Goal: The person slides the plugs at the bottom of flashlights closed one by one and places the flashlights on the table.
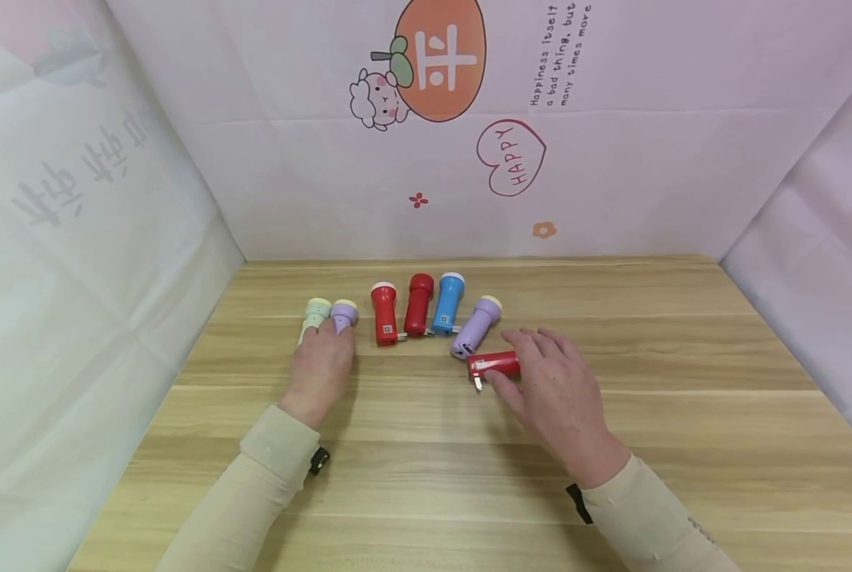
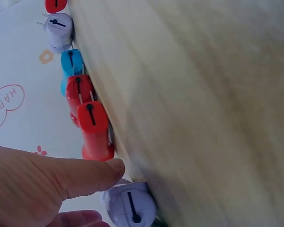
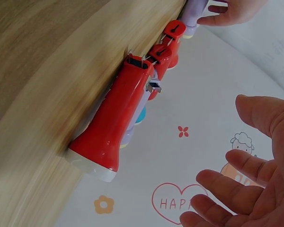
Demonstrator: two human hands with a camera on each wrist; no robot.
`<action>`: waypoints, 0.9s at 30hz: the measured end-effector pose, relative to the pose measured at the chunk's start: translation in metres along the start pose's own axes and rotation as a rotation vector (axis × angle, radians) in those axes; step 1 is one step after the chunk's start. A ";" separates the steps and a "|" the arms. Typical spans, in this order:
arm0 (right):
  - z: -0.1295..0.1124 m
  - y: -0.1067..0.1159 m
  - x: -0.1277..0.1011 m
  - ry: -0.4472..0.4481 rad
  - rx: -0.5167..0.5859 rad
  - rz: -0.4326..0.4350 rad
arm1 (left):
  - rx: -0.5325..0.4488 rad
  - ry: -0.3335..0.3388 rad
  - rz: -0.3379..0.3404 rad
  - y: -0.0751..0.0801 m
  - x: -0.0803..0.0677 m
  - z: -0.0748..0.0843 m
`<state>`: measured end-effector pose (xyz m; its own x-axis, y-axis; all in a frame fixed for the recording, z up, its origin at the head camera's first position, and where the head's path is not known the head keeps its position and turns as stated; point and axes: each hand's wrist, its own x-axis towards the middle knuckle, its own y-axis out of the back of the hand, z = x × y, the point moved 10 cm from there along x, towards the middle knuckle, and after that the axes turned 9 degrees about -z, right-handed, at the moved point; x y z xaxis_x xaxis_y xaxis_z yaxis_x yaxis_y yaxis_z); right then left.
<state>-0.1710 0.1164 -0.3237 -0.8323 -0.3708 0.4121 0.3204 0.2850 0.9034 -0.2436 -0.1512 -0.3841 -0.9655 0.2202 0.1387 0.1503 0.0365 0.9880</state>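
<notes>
— What are the hands doing?
— The left hand (image 1: 320,367) lies over a purple flashlight (image 1: 343,315), fingers fairly straight, a pale green flashlight (image 1: 316,312) just beside it. The right hand (image 1: 556,393) hovers open, fingers spread, over a red flashlight (image 1: 495,365) lying crosswise on the bench (image 1: 426,445).
— And between the hands?
— Two red ones, a blue one (image 1: 448,303) and another purple, side by side. No containers in view.

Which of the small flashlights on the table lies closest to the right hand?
The red flashlight lying crosswise, apart from the row. It sits just under the right hand, fingers open; the other two red ones stay in the row, pointing at the wall.
</notes>
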 end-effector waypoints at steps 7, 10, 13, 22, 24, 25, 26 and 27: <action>0.002 0.001 -0.001 -0.002 0.001 0.004 | -0.023 -0.038 0.070 0.016 0.003 0.007; 0.003 0.001 -0.001 -0.008 0.001 0.000 | -0.061 -0.054 0.077 0.021 0.006 0.012; 0.006 0.001 -0.002 -0.026 0.003 -0.008 | -0.107 -0.050 0.050 0.023 0.010 0.015; 0.015 0.001 -0.003 -0.070 -0.012 -0.015 | -0.208 -0.008 -0.044 0.013 0.023 0.019; 0.016 0.001 -0.003 -0.073 -0.018 -0.015 | -0.223 -0.004 -0.053 0.011 0.026 0.019; 0.016 0.001 -0.003 -0.074 -0.021 -0.017 | -0.227 -0.002 -0.057 0.010 0.027 0.020; 0.017 0.000 -0.003 -0.076 -0.026 -0.020 | -0.232 0.002 -0.062 0.009 0.029 0.020; 0.018 0.000 -0.003 -0.078 -0.032 -0.023 | -0.239 0.005 -0.066 0.008 0.030 0.020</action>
<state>-0.1764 0.1333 -0.3271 -0.8719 -0.3062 0.3822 0.3144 0.2483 0.9162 -0.2671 -0.1252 -0.3734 -0.9728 0.2199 0.0731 0.0330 -0.1810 0.9829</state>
